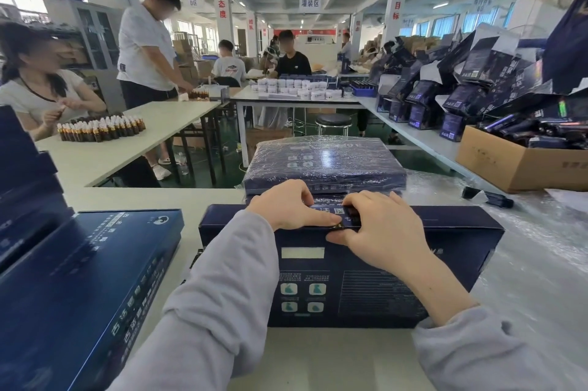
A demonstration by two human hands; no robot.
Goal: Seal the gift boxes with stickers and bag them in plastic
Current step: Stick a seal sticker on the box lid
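On white table (pixel 152 199), centre: dark blue gift box (pixel 366 282) flat, printed panel up. Hands close together at its far edge. Left hand (pixel 286 206) grips edge, fingers curled over far side, thumb along rim. Right hand (pixel 381 228) pinches small dark sticker (pixel 340 212) folded over same edge. Just behind: stack of plastic-wrapped boxes (pixel 324 164). Left: more blue boxes (pixel 95 263). Right: clear plastic sheet (pixel 534 257), cardboard carton (pixel 515 164).

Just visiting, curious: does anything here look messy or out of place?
Yes: small dark cartons on the right-hand table lie in a tumbled heap with flaps open, and one dark tube lies loose on the plastic wrap.
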